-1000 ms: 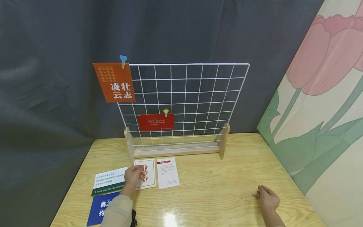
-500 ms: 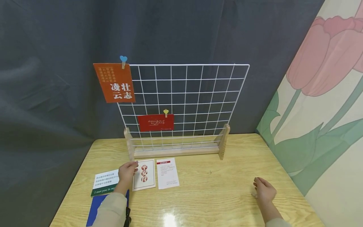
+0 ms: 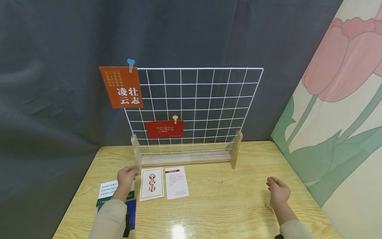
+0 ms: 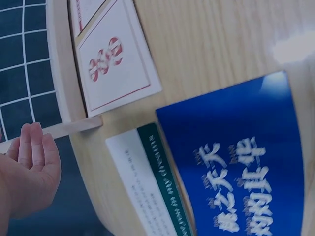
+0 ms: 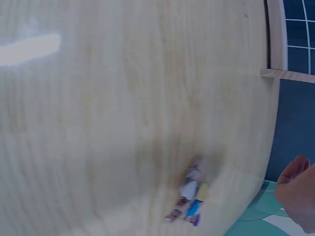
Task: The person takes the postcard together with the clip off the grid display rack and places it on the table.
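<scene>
My left hand (image 3: 126, 179) hovers beside the left wooden foot of a white wire grid rack (image 3: 195, 98), its fingers loosely bent with nothing visible in them. Right of it lies a white card with red round characters (image 3: 152, 184), then a white text card (image 3: 177, 182). Beneath the left forearm are a green-and-white card (image 3: 107, 192) and a blue card (image 4: 236, 162), partly covered in the head view. My right hand (image 3: 280, 192) is above the right side of the table, fingers loosely curled, nothing seen in them. Small coloured clothespins (image 5: 189, 191) lie in a pile close below it.
An orange card (image 3: 122, 88) hangs on the rack's top left corner from a blue heart clothespin (image 3: 130, 64). A red card (image 3: 164, 129) hangs lower, under a yellow heart clothespin (image 3: 175, 119). Dark cloth (image 3: 191, 33) stands behind; a tulip-print wall is at right.
My left hand has drawn back left off the red-character card, uncovering it. The right hand has lifted forward from the clothespin pile. The cards on the rack hang as before.
</scene>
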A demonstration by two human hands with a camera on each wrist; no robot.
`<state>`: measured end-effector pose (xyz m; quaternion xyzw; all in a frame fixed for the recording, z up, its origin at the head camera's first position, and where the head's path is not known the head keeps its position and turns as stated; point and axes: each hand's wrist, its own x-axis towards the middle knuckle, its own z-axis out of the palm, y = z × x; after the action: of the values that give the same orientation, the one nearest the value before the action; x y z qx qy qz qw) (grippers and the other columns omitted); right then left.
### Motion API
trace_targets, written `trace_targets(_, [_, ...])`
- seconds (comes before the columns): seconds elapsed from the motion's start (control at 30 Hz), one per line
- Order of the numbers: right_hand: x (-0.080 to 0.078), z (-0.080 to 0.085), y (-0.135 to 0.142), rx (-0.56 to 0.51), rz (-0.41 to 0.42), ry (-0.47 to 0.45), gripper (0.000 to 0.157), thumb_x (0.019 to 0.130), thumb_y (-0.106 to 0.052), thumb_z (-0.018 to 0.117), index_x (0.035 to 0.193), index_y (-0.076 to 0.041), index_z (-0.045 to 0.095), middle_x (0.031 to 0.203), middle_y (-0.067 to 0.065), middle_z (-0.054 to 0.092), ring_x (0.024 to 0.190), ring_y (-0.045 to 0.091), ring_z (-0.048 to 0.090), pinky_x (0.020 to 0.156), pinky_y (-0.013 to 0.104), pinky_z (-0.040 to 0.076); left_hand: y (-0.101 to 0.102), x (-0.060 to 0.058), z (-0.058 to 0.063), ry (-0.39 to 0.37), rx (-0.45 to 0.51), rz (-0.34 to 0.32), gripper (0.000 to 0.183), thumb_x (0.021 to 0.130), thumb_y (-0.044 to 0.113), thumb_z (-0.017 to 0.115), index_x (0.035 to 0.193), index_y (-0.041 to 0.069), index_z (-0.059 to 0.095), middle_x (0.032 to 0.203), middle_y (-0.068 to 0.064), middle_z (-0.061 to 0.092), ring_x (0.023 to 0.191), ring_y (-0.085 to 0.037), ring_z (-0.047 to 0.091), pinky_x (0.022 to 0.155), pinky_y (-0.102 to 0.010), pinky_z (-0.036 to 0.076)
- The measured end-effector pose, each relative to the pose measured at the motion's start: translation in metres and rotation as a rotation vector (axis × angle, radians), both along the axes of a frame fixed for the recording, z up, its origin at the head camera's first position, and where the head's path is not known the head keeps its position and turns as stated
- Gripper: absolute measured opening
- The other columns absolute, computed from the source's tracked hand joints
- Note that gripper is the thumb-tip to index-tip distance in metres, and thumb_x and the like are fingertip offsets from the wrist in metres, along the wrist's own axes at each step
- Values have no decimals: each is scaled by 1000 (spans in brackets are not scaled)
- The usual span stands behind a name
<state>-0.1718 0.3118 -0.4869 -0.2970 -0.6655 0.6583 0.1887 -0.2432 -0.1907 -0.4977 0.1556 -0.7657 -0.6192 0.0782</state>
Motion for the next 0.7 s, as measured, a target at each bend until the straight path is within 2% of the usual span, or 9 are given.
trace_targets(0.07, [-3,7,0,6,15,-4,39,86,-13,52,115,12,44,70,-17,53,64,-3,53,60,10,43,-7,-6,-4,6,-9,-3,32,83,22,58,101,-5,59,92,-17,61,80,-26,59,69,-41,47])
trace_targets(0.17, [-10,14,1,14,15,14,35,85,-13,53,111,10,48,69,-18,54,63,-4,53,60,10,43,-27,-27,-31,19,-15,1,34,80,30,61,100,2,62,93,-12,61,77,-21,59,58,-38,48])
trace_targets(0.3, [-21,25,1,39,5,54,25,83,-11,56,101,6,53,66,-17,54,62,-2,54,57,11,43,-56,-56,-66,37,-15,19,37,73,42,64,96,13,65,89,-1,61,70,-10,59,40,-35,42])
trace_targets(0.33, [-24,29,0,39,5,58,23,83,-11,56,100,5,53,66,-17,54,62,-2,54,57,11,43,-59,-59,-66,31,-19,32,39,72,43,65,96,12,65,90,-1,62,71,-10,59,40,-35,42])
trace_targets(0.43, [-31,41,-1,45,25,70,26,84,-11,55,102,6,53,68,-16,55,63,-1,54,57,10,43,-60,-51,-44,67,51,-16,31,77,30,64,97,7,64,93,-7,61,74,-16,60,53,-33,48])
trace_targets(0.5, [-36,48,-1,50,35,70,27,84,-12,55,104,6,53,69,-15,56,64,-2,54,58,10,42,-63,-55,-40,62,49,-2,30,77,27,65,98,6,64,94,-9,61,75,-18,60,56,-37,48])
trace_targets(0.57, [-41,54,0,34,40,85,23,83,-12,57,99,4,56,70,-14,57,63,-1,54,57,10,42,-66,-60,-38,66,12,1,30,77,32,65,96,9,64,92,-6,62,74,-16,60,54,-43,47])
trace_targets(0.63, [-46,61,0,34,44,105,16,82,-11,58,94,0,58,68,-14,57,62,-1,54,57,10,42,-73,-73,-50,83,-64,63,34,73,43,64,92,15,65,85,2,62,69,-9,60,46,-45,44])
trace_targets(0.7, [-50,68,0,19,45,138,3,81,-9,59,82,-8,61,65,-14,57,61,0,55,55,11,42,-65,-67,-27,44,-109,93,37,75,43,62,98,13,63,91,-3,62,75,-13,60,52,-45,46])
